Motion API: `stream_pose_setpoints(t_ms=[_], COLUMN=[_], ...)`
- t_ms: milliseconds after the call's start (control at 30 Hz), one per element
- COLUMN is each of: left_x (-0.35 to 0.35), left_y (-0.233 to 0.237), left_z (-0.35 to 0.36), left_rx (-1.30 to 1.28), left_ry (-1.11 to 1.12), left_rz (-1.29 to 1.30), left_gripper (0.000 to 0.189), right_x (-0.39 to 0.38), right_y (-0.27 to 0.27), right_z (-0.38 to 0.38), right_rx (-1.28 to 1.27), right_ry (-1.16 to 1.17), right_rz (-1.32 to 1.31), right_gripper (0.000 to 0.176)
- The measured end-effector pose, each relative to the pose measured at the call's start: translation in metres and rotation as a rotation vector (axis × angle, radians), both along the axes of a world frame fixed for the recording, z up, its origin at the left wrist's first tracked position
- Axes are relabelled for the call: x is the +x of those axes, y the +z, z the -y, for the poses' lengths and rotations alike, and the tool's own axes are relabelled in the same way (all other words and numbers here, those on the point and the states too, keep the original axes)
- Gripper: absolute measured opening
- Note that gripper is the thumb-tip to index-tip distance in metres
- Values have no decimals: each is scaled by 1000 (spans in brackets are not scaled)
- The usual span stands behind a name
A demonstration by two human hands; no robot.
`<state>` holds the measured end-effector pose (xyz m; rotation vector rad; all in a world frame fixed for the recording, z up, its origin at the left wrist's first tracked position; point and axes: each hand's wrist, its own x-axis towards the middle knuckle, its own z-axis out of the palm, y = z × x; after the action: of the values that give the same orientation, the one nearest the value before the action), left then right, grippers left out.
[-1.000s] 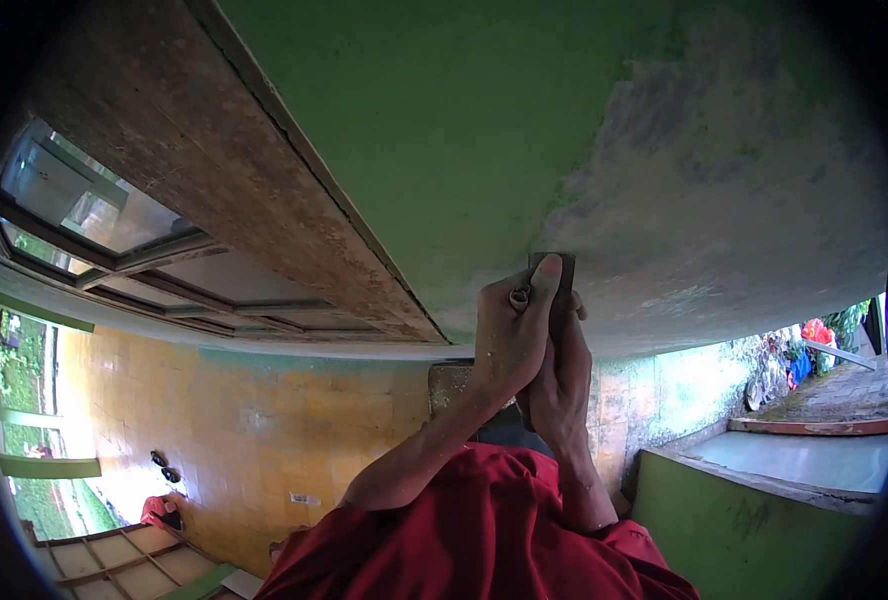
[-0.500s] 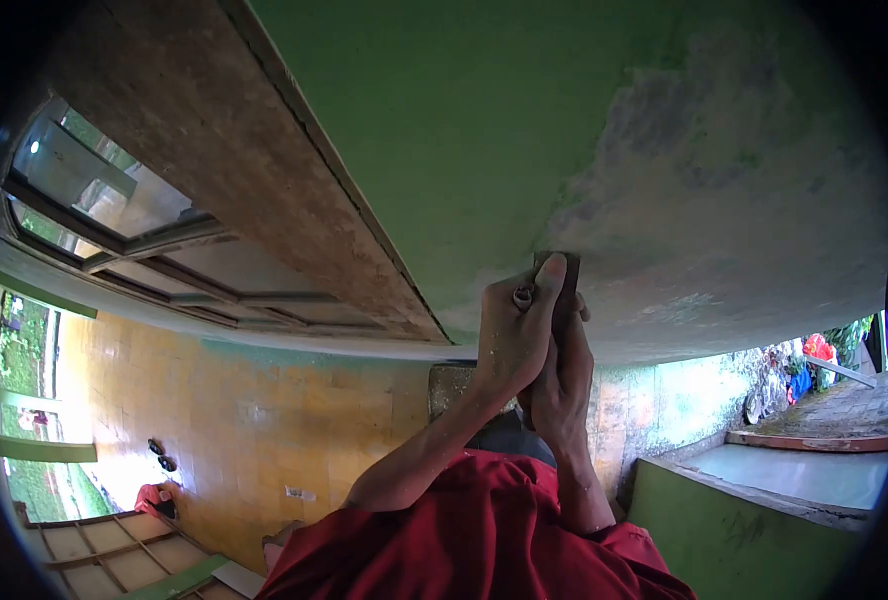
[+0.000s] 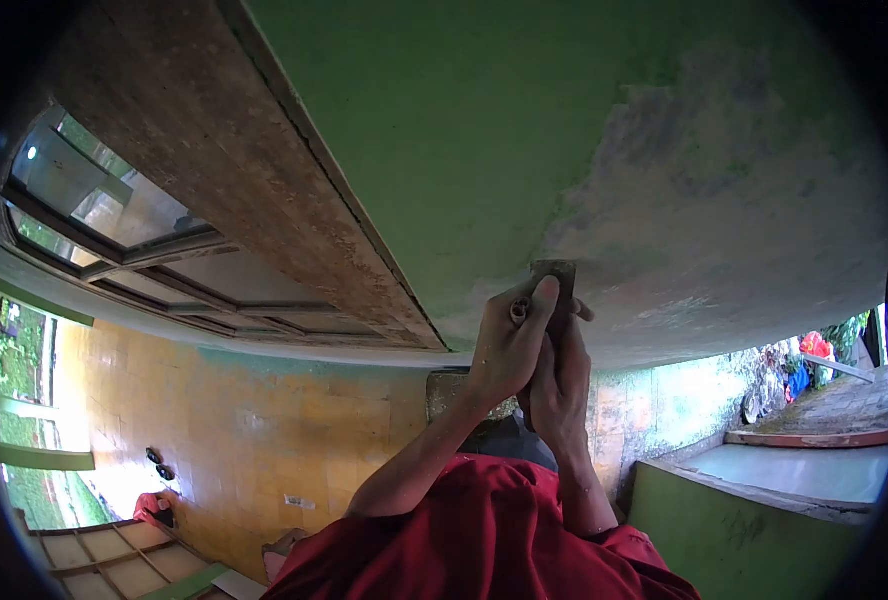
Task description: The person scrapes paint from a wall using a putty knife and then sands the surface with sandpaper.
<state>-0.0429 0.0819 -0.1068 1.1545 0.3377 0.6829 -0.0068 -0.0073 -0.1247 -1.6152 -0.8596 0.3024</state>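
Note:
Both of my hands are wrapped round a flat, dark-bladed scraper (image 3: 561, 270), its front edge against the wall (image 3: 434, 180). My left hand (image 3: 507, 345) grips it from the left, thumb laid along the blade. Close beside it, my right hand (image 3: 564, 385) closes round the lower part, which the fingers hide. A small round end pokes out by the left hand's knuckles. Green paint covers the wall on the left, while a rough grey, bare patch (image 3: 704, 200) spreads up and to the right of the blade.
A worn wooden frame (image 3: 264, 200) with glass panes borders the wall on the left. Below lies a yellowish tiled floor (image 3: 264, 410) with dark sandals (image 3: 161, 464). A low green wall (image 3: 744, 530) stands at lower right, and a paved strip (image 3: 834, 408) lies outside.
Both hands and the scraper have shifted slightly down and left along the wall. More of the blade shows above the left thumb.

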Motion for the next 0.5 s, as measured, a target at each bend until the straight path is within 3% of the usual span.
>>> stream_pose_setpoints(t_ms=[100, 233, 300, 400, 500], left_x=[-1, 0, 1, 1, 3], left_y=[8, 6, 12, 47, 20], left_z=[1, 0, -2, -3, 4], left_rx=[62, 74, 147, 155, 63], left_ry=[19, 39, 69, 73, 97], left_rz=[-31, -16, -94, -59, -58], left_gripper=[43, 46, 46, 46, 46], right_x=[-7, -6, 0, 0, -6], right_y=[18, 9, 9, 44, 30], right_z=[3, 0, -6, -4, 1], right_rx=[-5, -1, 126, 97, -41], right_ry=[13, -27, -1, 12, 11], right_rz=[-166, -105, 39, -50, -166], right_gripper=[33, 35, 34, 33, 40])
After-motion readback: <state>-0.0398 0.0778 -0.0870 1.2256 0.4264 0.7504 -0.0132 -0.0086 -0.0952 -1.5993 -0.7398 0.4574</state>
